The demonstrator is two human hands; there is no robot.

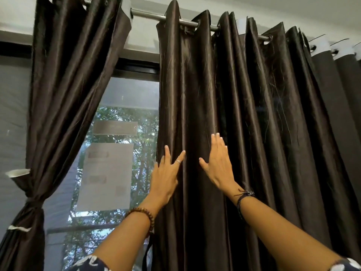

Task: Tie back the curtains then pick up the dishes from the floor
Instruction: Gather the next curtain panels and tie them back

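The dark brown satin curtain panel on the right (244, 114) hangs loose from the metal rod (187, 22), filling the scene ahead of me. To the left, the matching dark brown curtain (64, 94) is already gathered by a tie (34, 200) beside the window (125, 153). My right hand (219, 165) lies flat on the loose panel's folds, fingers straight. My left hand (166, 177) touches its left edge, fingers spread wide, holding nothing.
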